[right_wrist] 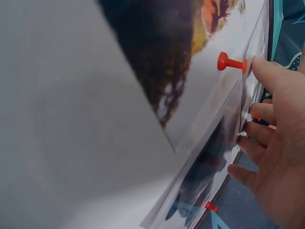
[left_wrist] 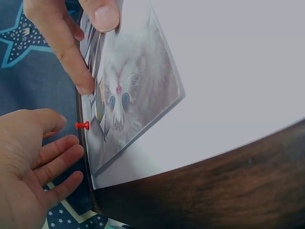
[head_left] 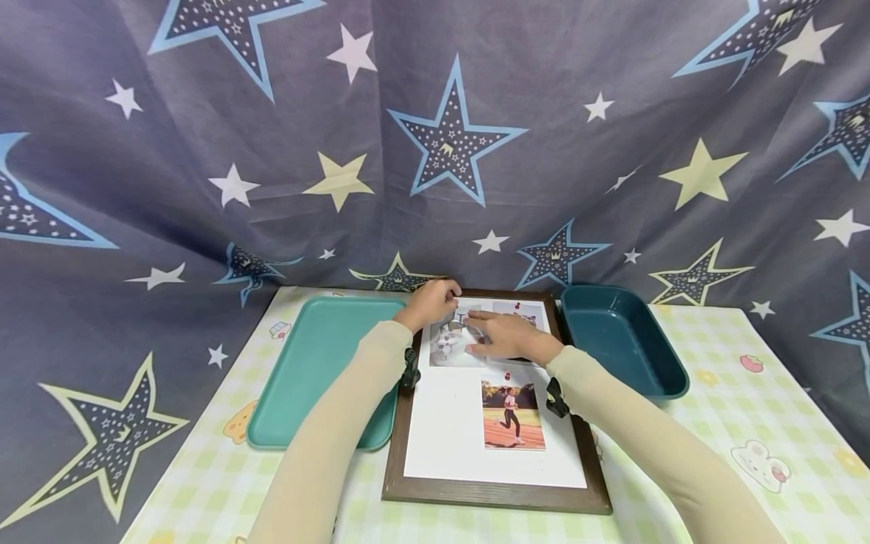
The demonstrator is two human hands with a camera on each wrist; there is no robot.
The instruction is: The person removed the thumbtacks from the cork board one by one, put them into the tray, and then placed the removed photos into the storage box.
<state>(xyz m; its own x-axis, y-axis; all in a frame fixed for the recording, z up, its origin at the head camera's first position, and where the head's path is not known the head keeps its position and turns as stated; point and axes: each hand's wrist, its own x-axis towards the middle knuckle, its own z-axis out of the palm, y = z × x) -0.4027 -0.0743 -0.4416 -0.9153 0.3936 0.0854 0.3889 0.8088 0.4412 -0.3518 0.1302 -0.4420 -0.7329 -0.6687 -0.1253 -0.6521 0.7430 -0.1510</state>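
Observation:
A brown-framed white board (head_left: pixel 448 434) lies on the table with several photos on it. My left hand (head_left: pixel 433 302) is at its upper left corner, fingers loosely curled. In the left wrist view a red push pin (left_wrist: pixel 83 125) stands at the top edge of the kitten photo (left_wrist: pixel 128 90), close to the left fingertips. The right hand (head_left: pixel 506 335) lies across the kitten photo, fingers extended and fingertips resting on it. Below is a photo of a runner (head_left: pixel 513 415), with a red push pin (head_left: pixel 507 376) at its top. Another pinned photo (head_left: pixel 537 313) is partly hidden behind the right hand.
A flat green tray (head_left: pixel 309 370) lies left of the board. To the right stands a deep dark teal bin (head_left: pixel 615 340). A checked cloth (head_left: pixel 720 393) covers the table, and a star-patterned curtain (head_left: pixel 435 227) hangs behind it.

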